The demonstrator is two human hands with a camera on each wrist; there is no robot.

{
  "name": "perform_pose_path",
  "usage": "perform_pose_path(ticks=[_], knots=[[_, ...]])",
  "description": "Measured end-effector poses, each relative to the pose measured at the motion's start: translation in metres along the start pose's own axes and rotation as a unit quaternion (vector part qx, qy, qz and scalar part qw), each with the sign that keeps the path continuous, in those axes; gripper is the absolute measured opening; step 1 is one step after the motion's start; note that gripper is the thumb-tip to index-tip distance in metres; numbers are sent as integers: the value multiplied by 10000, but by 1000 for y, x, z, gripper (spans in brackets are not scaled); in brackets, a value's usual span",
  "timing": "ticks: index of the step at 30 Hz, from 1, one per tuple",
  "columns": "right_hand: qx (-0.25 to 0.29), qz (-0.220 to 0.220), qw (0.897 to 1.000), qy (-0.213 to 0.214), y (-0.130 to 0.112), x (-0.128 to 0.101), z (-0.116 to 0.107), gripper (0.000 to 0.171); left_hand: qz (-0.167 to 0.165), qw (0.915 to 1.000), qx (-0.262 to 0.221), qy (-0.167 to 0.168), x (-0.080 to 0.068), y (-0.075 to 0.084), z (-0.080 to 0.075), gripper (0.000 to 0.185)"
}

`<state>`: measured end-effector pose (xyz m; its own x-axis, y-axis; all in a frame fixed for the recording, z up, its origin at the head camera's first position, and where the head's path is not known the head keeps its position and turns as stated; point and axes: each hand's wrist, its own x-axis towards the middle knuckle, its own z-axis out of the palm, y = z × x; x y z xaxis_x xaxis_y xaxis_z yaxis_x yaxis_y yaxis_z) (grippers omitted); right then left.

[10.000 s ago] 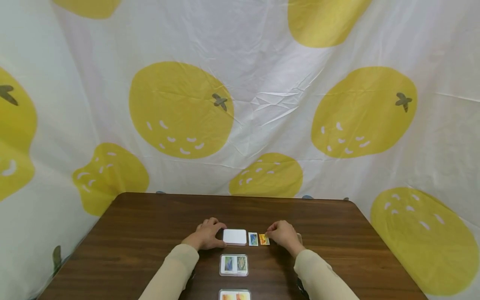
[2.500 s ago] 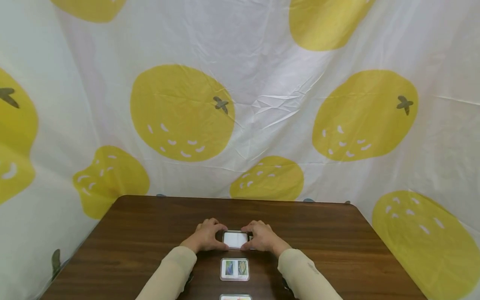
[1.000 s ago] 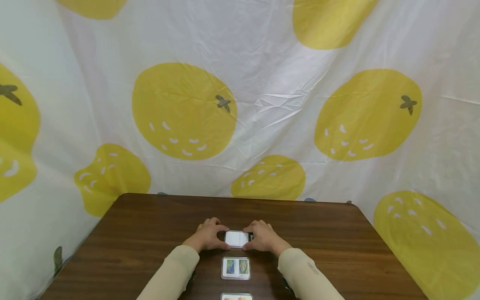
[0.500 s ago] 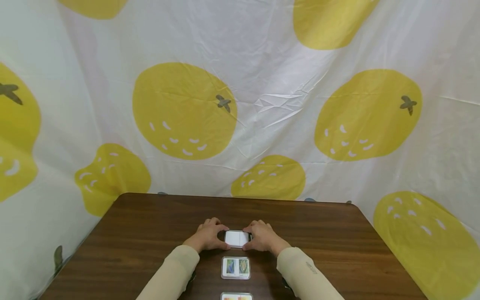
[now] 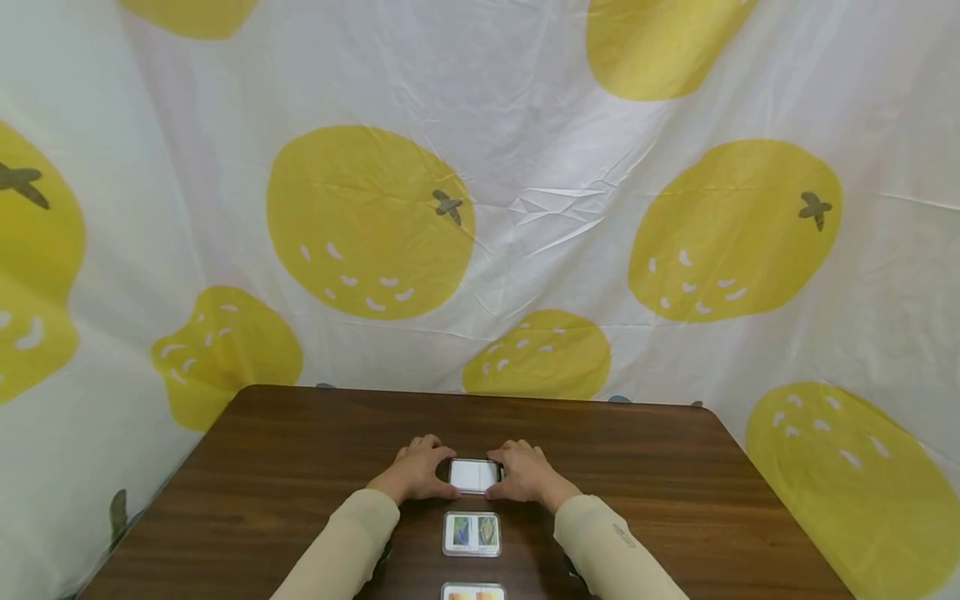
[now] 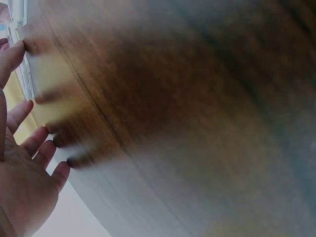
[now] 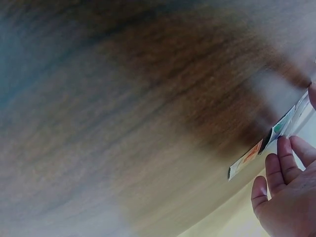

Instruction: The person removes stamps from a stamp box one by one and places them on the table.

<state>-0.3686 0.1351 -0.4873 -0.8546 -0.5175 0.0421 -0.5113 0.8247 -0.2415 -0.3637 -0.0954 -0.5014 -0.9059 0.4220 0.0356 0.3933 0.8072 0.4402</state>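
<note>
On the brown table [image 5: 292,450], a small clear case [image 5: 474,475] with a white face lies between my two hands. My left hand [image 5: 416,473] grips its left end, finger on the far edge and thumb on the near edge. My right hand [image 5: 527,475] grips the right end the same way. The left wrist view is blurred and shows my left hand [image 6: 22,182] with fingertips down on the wood beside the case's edge [image 6: 19,15]. In the right wrist view my right hand [image 7: 286,197] is by the case's edge [image 7: 269,140], where coloured cards show.
A second clear case [image 5: 471,533] with two picture cards lies just nearer to me. A third case [image 5: 471,592] is cut off by the bottom edge. A white cloth with yellow fruit [image 5: 367,217] hangs behind and around the table.
Ten seconds ago two small picture cards lay loose right of the white piece, by my right hand. Now they are gone from the table and both hands hold the case, hardly moving lately.
</note>
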Motion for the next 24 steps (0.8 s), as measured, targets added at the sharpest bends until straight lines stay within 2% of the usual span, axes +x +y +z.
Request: perform_pose_path(ticks=[7,13,24], knots=[[115,63,9999,3,3,-3,-2,68,-75,9999,-14,-68,-1,0,-3,69],[409,33,9991,64,6,-6,-6,62,-217,9996,-90,-148,-3,2,-10,71],[682,-396,9953,570,8,-17,-12,50,-26,9996,-286,-58,-11,7,-17,68]])
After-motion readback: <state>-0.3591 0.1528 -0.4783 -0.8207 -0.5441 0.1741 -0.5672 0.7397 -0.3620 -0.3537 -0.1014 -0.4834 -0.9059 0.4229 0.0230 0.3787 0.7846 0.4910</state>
